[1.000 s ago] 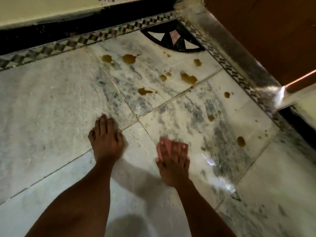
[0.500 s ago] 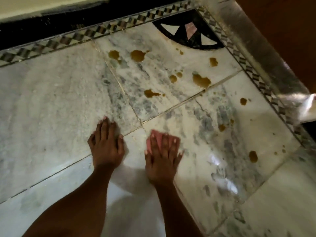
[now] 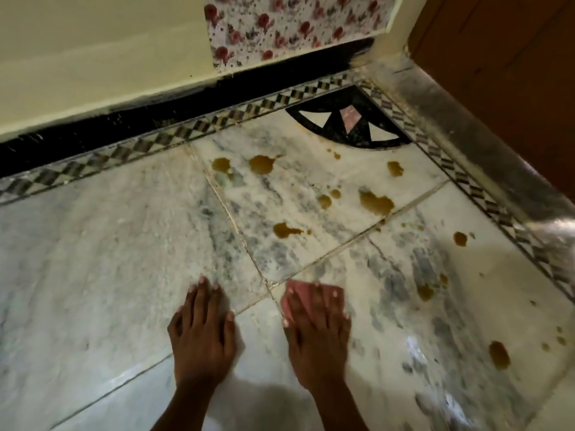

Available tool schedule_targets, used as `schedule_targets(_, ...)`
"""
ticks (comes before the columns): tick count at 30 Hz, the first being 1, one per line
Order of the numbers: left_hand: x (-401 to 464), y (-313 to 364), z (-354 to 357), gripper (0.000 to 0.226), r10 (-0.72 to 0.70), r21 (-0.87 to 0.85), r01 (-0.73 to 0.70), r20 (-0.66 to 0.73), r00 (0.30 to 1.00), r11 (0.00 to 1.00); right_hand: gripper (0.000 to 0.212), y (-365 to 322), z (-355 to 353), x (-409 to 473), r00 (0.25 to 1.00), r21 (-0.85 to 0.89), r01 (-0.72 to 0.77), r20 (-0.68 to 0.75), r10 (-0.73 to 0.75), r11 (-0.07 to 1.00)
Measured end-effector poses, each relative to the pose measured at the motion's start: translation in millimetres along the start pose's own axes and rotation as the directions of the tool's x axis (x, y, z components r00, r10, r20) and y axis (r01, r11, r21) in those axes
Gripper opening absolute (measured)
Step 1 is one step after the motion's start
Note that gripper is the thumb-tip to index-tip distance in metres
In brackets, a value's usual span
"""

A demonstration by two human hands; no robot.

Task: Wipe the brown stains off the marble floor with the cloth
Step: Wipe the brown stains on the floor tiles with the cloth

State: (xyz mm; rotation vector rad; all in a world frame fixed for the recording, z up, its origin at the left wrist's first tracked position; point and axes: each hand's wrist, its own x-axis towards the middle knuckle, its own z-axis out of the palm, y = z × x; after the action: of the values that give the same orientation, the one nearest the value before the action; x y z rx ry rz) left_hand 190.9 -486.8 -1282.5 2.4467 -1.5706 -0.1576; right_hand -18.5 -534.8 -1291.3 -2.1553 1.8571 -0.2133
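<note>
My right hand (image 3: 314, 334) presses flat on a pink cloth (image 3: 329, 292) on the white and grey marble floor (image 3: 102, 259); only the cloth's far edge shows past my fingers. My left hand (image 3: 202, 331) lies flat on the bare floor to the left, fingers together, holding nothing. Several brown stains dot the tiles ahead and to the right: one nearest the cloth (image 3: 284, 230), a large one (image 3: 376, 203), two near the border (image 3: 261, 164), and others at the right (image 3: 498, 355).
A checkered border strip (image 3: 186, 132) and black skirting run along the cream wall at the back. A black fan-shaped inlay (image 3: 348, 126) fills the far corner. A wooden door (image 3: 513, 73) and grey threshold (image 3: 485, 163) bound the right side.
My right hand slid the cloth left, then a little forward and right across the tile joint. My left hand stayed planted. The camera tilted up, showing more wall.
</note>
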Motion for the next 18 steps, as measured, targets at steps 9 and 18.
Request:
schedule_targets(9, 7.4, -6.0, 1.1, 0.06, 0.036, -0.128, -0.042, -0.043, 0.998, 0.991, 0.075, -40.9, 6.3, 71.7, 0.936, 0.097, -0.342, -0.049, 0.348, 0.935)
schedule_targets(18, 162.2, -8.6, -13.7, 0.064, 0.121, -0.071, -0.123, -0.029, 0.992, 0.99, 0.064, 8.8, 12.5, 29.2, 0.952, 0.019, -0.25, -0.178, 0.249, 0.968)
